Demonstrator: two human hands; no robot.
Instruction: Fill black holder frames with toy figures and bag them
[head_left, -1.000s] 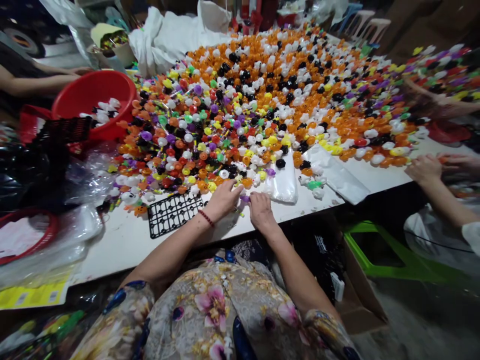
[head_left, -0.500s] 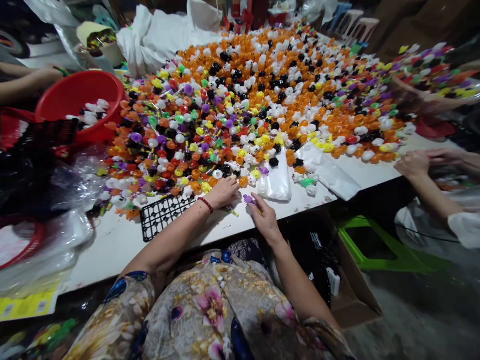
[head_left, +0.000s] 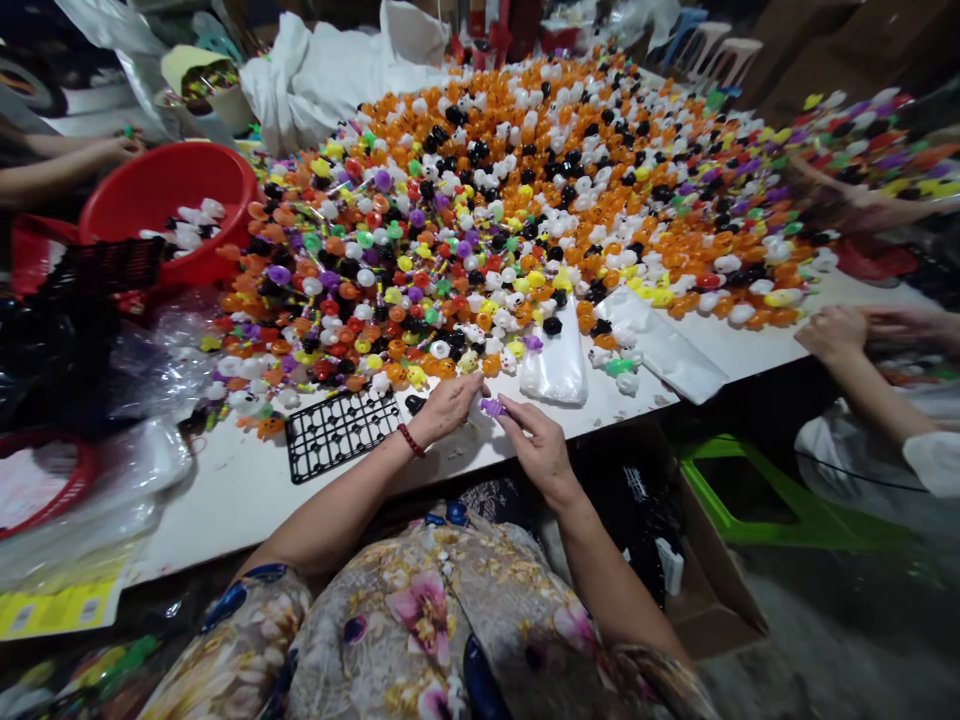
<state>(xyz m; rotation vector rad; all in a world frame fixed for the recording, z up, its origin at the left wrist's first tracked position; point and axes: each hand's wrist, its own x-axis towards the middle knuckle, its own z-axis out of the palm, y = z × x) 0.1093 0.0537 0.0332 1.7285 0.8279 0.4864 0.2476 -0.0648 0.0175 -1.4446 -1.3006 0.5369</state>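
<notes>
My right hand pinches a small purple plastic figure between thumb and fingertips, just above the table's front edge. My left hand, with a beaded bracelet at the wrist, is closed close beside it. Its fingertips almost meet the purple figure, and what they hold is hidden. Left of that hand lies a black plastic grid tray, flat on the white table. A small black piece rests between tray and hand. Beyond both hands spreads a large heap of colourful small plastic figures.
Clear plastic bags lie right of my hands. A red basin with white pieces stands at left, near a person's arm. At right another person's hands rest by the table edge. A green stool and an open carton are below.
My left hand has lifted off the tabletop and curled its fingers in near the purple figure. My right hand has turned slightly, still pinching that figure. The view has shifted a little.
</notes>
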